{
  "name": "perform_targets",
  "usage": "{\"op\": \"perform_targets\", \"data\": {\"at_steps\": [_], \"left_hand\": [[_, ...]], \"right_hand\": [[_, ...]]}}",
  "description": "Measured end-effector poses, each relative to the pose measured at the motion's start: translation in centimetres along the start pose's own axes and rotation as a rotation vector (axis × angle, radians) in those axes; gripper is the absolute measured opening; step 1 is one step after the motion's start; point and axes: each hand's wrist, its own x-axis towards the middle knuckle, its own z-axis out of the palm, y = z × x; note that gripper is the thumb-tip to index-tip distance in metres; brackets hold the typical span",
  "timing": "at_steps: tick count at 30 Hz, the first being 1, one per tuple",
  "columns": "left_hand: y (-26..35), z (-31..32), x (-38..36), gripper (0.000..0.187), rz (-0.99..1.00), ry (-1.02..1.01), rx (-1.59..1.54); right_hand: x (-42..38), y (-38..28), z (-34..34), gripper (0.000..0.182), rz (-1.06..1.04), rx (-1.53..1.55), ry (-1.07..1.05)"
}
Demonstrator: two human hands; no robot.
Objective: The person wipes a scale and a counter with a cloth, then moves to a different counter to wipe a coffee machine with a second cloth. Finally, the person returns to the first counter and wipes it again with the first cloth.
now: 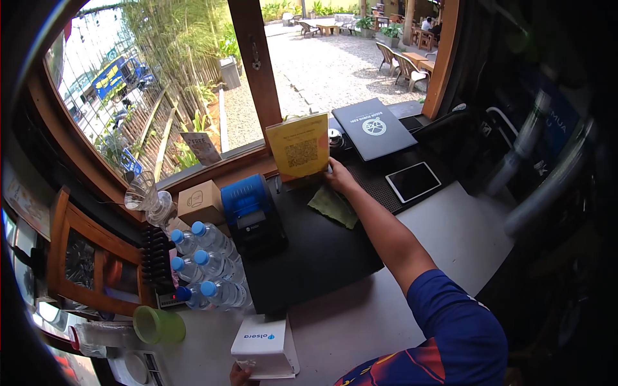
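Observation:
My right hand (336,177) is closed on the lower right edge of a yellow sign (299,149) with a QR code, which stands upright by the window post. Just below that hand a green cloth (333,206) lies crumpled on the black box (302,257). At the bottom, my left hand (240,374) grips the lower left corner of a white box-shaped device (261,347) marked "olsera"; only part of its fingers shows. Left of the sign sits a blue and black printer (251,209).
Several water bottles (222,267) with blue caps stand left of the black box, near a green cup (158,324) and a cardboard box (199,202). A white-framed tablet (413,182) and a dark menu folder (373,128) lie at the right, below the window.

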Motion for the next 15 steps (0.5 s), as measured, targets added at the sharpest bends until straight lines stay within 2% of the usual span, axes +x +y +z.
{"op": "perform_targets", "data": {"at_steps": [2,4,7,10,12,15], "left_hand": [[-0.2,-0.8,0.1,0.066,-0.006,-0.016,0.004],[-0.1,-1.3,0.1,0.066,-0.023,0.009,0.045],[0.3,0.3,0.0,0.068,-0.025,0.022,0.114],[0.1,-1.8,0.3,0.067,-0.095,0.057,0.139],[0.6,-0.3,-0.2,0.067,-0.082,0.064,0.15],[0.0,-1.8,0.4,0.068,-0.082,0.033,0.142]], "right_hand": [[1.2,2.8,0.8,0.043,-0.037,-0.021,-0.016],[-1.9,-1.5,-0.4,0.046,0.017,-0.106,0.029],[-6.1,-4.2,0.3,0.052,-0.111,-0.4,0.486],[-11.4,-7.7,-1.0,0.061,0.047,-0.608,-0.039],[-15.0,-6.8,0.3,0.067,-0.115,-0.88,-0.031],[-20.5,-8.3,0.1,0.065,-0.324,-0.815,-0.275]]}}
